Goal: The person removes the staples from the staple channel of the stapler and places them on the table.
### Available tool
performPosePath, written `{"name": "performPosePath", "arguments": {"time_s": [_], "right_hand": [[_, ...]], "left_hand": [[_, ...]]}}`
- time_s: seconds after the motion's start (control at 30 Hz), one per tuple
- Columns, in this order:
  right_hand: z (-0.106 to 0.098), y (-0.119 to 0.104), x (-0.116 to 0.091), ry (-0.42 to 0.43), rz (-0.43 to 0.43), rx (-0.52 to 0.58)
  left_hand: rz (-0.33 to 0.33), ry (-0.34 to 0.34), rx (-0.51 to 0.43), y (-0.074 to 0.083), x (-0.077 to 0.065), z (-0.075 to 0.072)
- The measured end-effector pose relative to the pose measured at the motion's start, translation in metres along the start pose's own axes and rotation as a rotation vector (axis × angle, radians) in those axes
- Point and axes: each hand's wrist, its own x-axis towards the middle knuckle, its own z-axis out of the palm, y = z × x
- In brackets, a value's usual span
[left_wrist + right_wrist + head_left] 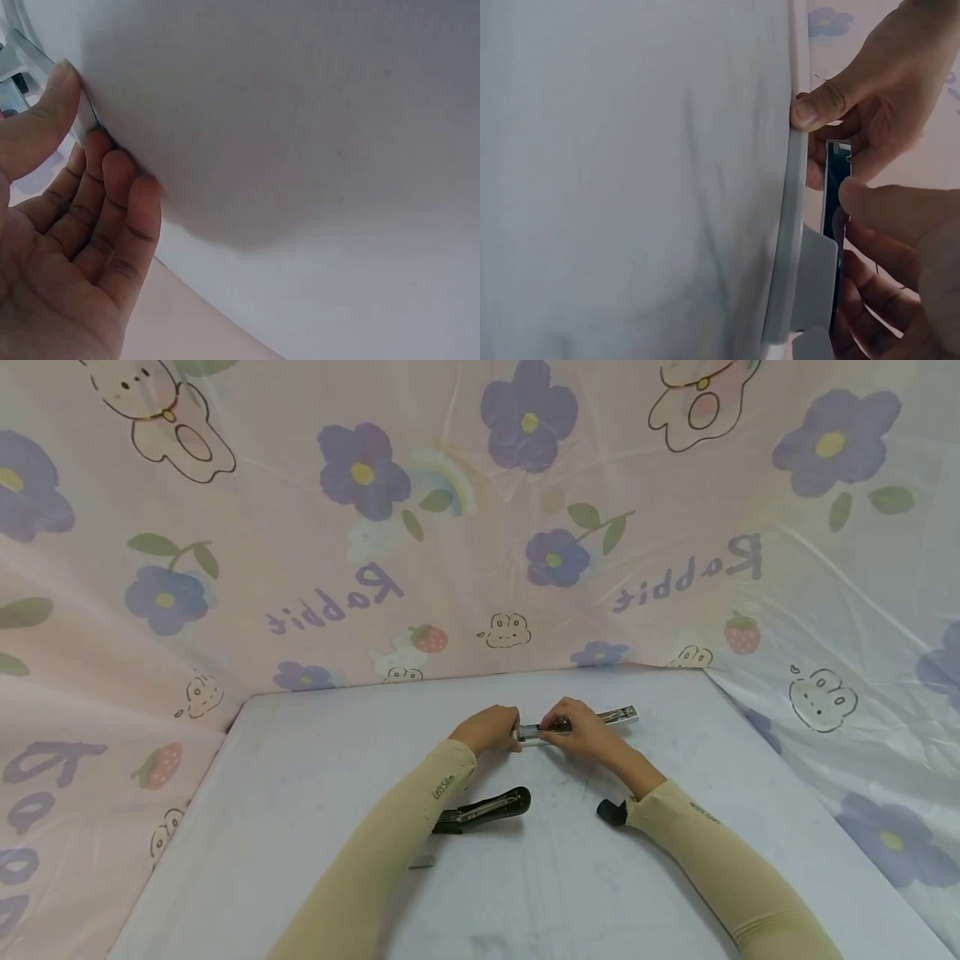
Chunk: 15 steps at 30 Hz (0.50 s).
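A white stapler (628, 715), swung open, lies toward the back of the table. My left hand (489, 727) pinches the end of its white base (786, 217), thumb on one side and fingers on the other, as the left wrist view also shows. My right hand (588, 731) pinches the dark metal staple channel (836, 176) between thumb and fingers, close to the left hand. A grey side bracket (816, 276) stands between base and channel. The right fingers hide part of the channel, so I cannot tell whether staples are inside.
A black stapler (491, 808) lies nearer on the white table (300, 802), partly covered by the left sleeve. Beside that sleeve is a small grey piece (422, 861). A small black object (612, 812) shows by the right sleeve. Patterned cloth (450, 552) encloses the table's back and sides.
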Motion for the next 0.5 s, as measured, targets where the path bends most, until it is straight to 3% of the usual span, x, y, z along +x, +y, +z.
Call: {"name": "performPosePath", "arguments": {"time_s": [0.33,0.5], "right_hand": [[0.0035,-0.0017,-0.0005,0.024,-0.003,-0.004],[0.0013,-0.0070,-0.0013,0.023,0.066,0.057]], "left_hand": [[-0.008,0.001,0.014,0.0017,-0.0004,-0.0008],[-0.017,-0.007,0.006,0.0028,-0.0011,-0.0013]]}}
